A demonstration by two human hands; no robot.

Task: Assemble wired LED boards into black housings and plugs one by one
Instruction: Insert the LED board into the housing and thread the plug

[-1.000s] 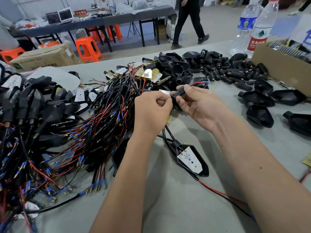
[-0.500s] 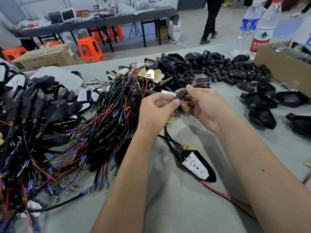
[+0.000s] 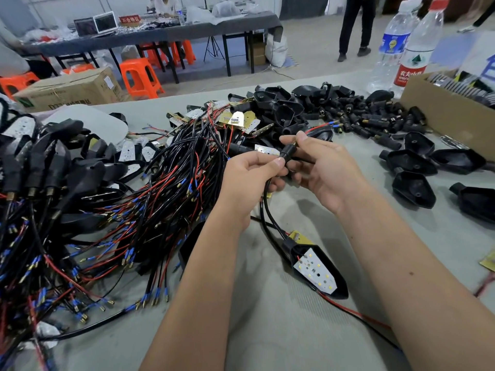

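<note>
left hand is pinching the black plug | right hand is gripping the same plug | black cable is hanging to the housing

Bright, even, diffuse light fills the room, so the hands throw only soft grey shadows on the surface below them. Wide-angle distortion bends the edges, and the two water bottles lean inward at upper right. The red wire at the right border is smeared, while the centre is sharp.
</note>
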